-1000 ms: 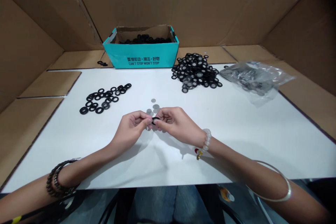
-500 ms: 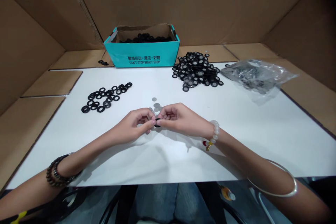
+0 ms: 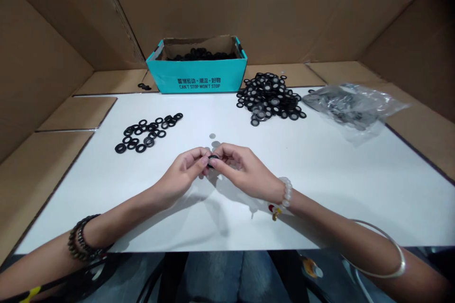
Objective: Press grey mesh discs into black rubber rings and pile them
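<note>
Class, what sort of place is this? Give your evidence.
Probably a small-parts workstation: cardboard walls line the back and sides of a white table bearing a heap of black-rimmed discs.

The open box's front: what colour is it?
Teal with dark lettering; the box shows in the head view.

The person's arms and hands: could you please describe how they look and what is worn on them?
The left hand and right hand wear no gloves, and no sleeves show. On the left side are dark beaded strands. On the right are a whitish beaded bracelet with red and yellow pieces and a gold-coloured charm, and higher up, a thin silvery bangle.
</note>
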Motion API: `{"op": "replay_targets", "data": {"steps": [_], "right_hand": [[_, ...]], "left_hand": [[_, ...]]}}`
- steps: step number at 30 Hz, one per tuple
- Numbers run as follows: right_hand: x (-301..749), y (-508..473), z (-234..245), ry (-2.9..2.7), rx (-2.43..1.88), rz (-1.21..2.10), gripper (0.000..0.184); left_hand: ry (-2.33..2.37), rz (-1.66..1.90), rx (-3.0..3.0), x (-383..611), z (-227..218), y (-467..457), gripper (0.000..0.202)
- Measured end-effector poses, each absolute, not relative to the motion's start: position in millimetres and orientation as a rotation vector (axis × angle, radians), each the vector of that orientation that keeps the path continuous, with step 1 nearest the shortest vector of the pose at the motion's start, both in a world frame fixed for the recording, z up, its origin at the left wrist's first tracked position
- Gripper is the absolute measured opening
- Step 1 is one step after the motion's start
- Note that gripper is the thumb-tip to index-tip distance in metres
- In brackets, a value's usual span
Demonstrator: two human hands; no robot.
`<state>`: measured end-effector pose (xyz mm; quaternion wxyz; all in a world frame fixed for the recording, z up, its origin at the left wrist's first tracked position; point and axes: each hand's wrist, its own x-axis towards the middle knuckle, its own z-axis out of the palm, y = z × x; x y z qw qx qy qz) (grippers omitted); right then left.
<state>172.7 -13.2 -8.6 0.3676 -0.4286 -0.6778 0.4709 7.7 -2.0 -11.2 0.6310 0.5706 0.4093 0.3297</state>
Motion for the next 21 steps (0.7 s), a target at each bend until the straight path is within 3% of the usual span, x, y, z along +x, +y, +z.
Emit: {"op": "replay_targets", "data": {"steps": [8, 21], "right_hand": [[171.9, -14.4, -4.9, -1.569, -1.091, 1.414, 0.019], [166.5, -17.3, -9.4, -1.625, -1.172, 1.156, 0.015]], "left_hand": [[0.863, 0.74, 1.031, 10.9, -2.5, -3.4, 0.029], [1.094, 0.995, 1.346, 12.4, -14.2, -12.2, 0.016]]}}
